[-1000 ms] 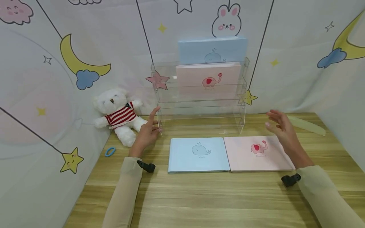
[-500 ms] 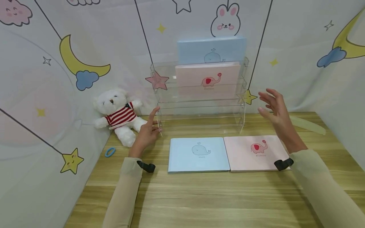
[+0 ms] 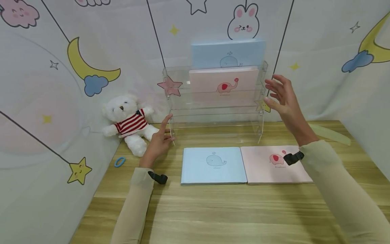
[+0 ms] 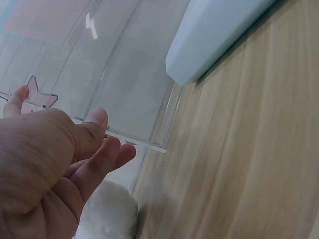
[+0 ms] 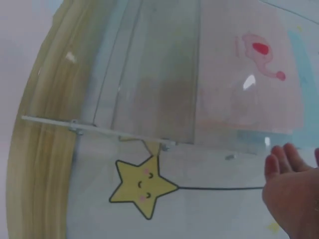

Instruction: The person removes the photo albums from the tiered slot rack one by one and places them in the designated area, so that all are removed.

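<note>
A clear acrylic display rack (image 3: pixel 213 118) with stepped tiers stands at the back of the table. My left hand (image 3: pixel 159 140) holds the rack's left side panel; in the left wrist view the thumb (image 4: pixel 97 118) lies along the panel edge, with fingers on its outer side. Raised in the air by the rack's upper right side is my right hand (image 3: pixel 281 96), fingers loosely bent and holding nothing. The rack bears a pink elephant booklet (image 3: pixel 204 81) and, higher behind it, a blue whale booklet (image 3: pixel 207 54). Flat before it lie another blue whale booklet (image 3: pixel 195 169) and pink elephant booklet (image 3: pixel 259 173), side by side.
A white teddy bear (image 3: pixel 131 123) in a striped shirt sits left of the rack, against the wall. In front of it lies a small blue ring (image 3: pixel 120 162). A pale yellow strip (image 3: pixel 332 135) rests at the table's back right. A patterned cloth (image 3: pixel 317 84) hangs behind.
My right hand has risen from above the flat pink booklet and moved up and left toward the rack's right side. The left hand stays at the rack's left panel.
</note>
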